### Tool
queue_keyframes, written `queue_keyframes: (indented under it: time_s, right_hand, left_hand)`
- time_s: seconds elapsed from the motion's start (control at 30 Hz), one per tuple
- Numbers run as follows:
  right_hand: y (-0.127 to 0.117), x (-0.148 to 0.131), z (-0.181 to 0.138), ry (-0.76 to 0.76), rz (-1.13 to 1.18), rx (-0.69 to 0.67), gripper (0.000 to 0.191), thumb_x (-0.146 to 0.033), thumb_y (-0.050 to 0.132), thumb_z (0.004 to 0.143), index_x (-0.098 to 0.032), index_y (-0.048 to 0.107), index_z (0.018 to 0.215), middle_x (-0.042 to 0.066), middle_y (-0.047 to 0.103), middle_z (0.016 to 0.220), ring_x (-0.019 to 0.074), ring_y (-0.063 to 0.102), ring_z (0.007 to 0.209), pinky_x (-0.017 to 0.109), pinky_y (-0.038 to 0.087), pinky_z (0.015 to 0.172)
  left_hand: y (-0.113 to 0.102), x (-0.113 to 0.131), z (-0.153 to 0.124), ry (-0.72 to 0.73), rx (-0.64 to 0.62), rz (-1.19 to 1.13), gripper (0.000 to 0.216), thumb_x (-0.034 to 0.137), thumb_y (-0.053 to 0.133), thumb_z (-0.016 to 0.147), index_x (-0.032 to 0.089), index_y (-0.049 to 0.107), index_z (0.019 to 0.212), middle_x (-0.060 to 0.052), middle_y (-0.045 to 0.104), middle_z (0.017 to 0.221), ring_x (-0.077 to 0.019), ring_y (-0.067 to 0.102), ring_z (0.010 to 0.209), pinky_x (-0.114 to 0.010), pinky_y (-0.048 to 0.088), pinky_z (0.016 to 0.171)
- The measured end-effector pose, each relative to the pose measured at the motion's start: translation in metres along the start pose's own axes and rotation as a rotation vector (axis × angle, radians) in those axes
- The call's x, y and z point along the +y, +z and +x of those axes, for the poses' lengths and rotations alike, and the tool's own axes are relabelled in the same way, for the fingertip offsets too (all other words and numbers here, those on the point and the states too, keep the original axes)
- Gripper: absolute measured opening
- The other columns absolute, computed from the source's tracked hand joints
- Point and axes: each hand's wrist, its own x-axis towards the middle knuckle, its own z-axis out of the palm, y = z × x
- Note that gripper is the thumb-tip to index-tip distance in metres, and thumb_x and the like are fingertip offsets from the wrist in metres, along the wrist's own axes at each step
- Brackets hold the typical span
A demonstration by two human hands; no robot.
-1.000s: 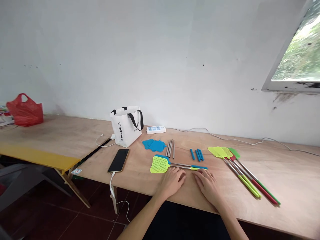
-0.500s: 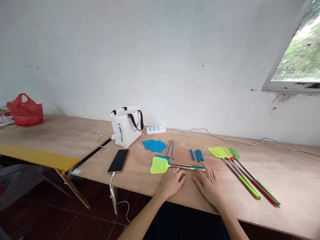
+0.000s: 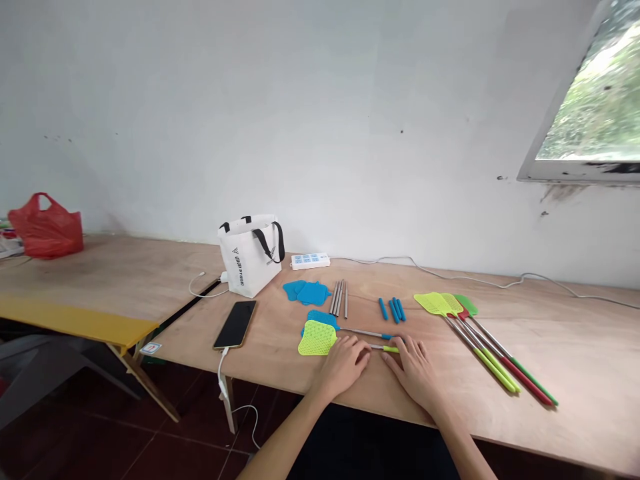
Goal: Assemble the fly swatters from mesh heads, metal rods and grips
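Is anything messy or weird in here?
Nothing looks spilled or broken by the left hand or right hand. The odd bit is a brownish smudge below the window, because most of the wall is pale.

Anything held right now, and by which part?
Can't tell if gripped or just touched: front yellow swatter, left hand at its shaft near the head, right hand at its handle.

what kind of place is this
Probably a simple indoor workroom, though it could be a spare room at home: a plain wooden table by a marked, bare wall, with fly swatters and loose blue tubes laid out in groups.
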Motion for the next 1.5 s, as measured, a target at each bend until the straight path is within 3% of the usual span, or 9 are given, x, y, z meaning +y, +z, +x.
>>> queue_keyframes:
  time_s: [0.13,0.37,0.57,0.83,0.93,1.13,1.3,1.5]
  right_hand:
    - [0.001,0.001,0.0,-0.004,0.012,0.022,0.032,-0.053,0.038,0.103,-0.029,0.056,0.115,0.008,0.06,0.133,0.027,0.055,0.125,0.052,0.039,0.105]
    - [-0.005,0.004,0.004,-0.025,0.152,-0.056,0.027,-0.04,0.039,0.103,-0.029,0.062,0.095,0.003,0.069,0.097,0.0219,0.066,0.089,0.038,0.049,0.084]
    - [-0.01,-0.001,0.003,-0.024,0.225,-0.06,0.024,-0.039,0.043,0.102,-0.029,0.063,0.092,0.002,0.069,0.097,0.021,0.066,0.091,0.034,0.051,0.081]
    - [-0.019,-0.013,0.003,-0.02,0.297,-0.06,0.025,-0.038,0.042,0.102,-0.029,0.061,0.089,0.001,0.068,0.094,0.0198,0.067,0.085,0.031,0.052,0.076]
    - [-0.02,-0.015,0.003,-0.034,0.322,-0.04,0.023,-0.035,0.043,0.101,-0.028,0.061,0.088,0.001,0.069,0.091,0.02,0.067,0.086,0.031,0.053,0.078]
    - [-0.019,-0.012,0.002,-0.06,0.328,0.04,0.024,-0.032,0.043,0.1,-0.027,0.064,0.09,0.004,0.07,0.092,0.0212,0.066,0.088,0.033,0.053,0.078]
    - [-0.023,0.001,0.004,0.128,0.382,0.236,0.029,-0.046,0.046,0.098,-0.025,0.065,0.093,0.006,0.073,0.096,0.0233,0.068,0.09,0.033,0.053,0.078]
    - [-0.053,0.041,0.001,0.447,0.256,0.395,0.043,-0.062,0.049,0.089,-0.023,0.065,0.092,0.01,0.075,0.096,0.0279,0.069,0.084,0.035,0.05,0.072]
  left_hand:
    - [0.0,0.0,0.001,0.003,0.001,-0.013,0.017,0.029,0.052,0.101,0.024,0.068,0.104,-0.004,0.068,0.103,-0.0225,0.062,0.099,-0.034,0.045,0.087]
    - [-0.004,0.003,0.002,0.005,-0.016,-0.083,0.022,0.029,0.05,0.102,0.023,0.071,0.098,-0.004,0.073,0.102,-0.0213,0.066,0.096,-0.032,0.047,0.085]
    - [-0.013,0.009,-0.002,0.027,-0.037,-0.196,0.027,0.032,0.045,0.103,0.026,0.071,0.107,-0.001,0.076,0.105,-0.019,0.07,0.092,-0.027,0.049,0.078]
    - [-0.013,0.01,-0.003,0.024,-0.061,-0.106,0.027,0.036,0.047,0.102,0.028,0.072,0.105,0.0,0.077,0.097,-0.0196,0.071,0.084,-0.027,0.047,0.072]
    - [-0.012,0.009,-0.003,0.02,-0.079,-0.078,0.026,0.038,0.049,0.101,0.029,0.073,0.103,0.001,0.077,0.088,-0.0198,0.07,0.08,-0.027,0.045,0.07]
    - [-0.013,0.009,-0.003,0.014,-0.104,-0.108,0.026,0.036,0.05,0.101,0.027,0.074,0.104,0.0,0.078,0.093,-0.0202,0.071,0.084,-0.026,0.045,0.072]
    - [-0.014,0.008,-0.005,-0.023,-0.137,-0.154,0.031,0.04,0.047,0.102,0.027,0.074,0.107,-0.002,0.078,0.1,-0.0203,0.071,0.085,-0.026,0.045,0.073]
    - [-0.01,0.006,-0.006,-0.021,-0.124,-0.163,0.031,0.041,0.046,0.102,0.029,0.074,0.105,-0.001,0.077,0.098,-0.0199,0.07,0.085,-0.026,0.044,0.068]
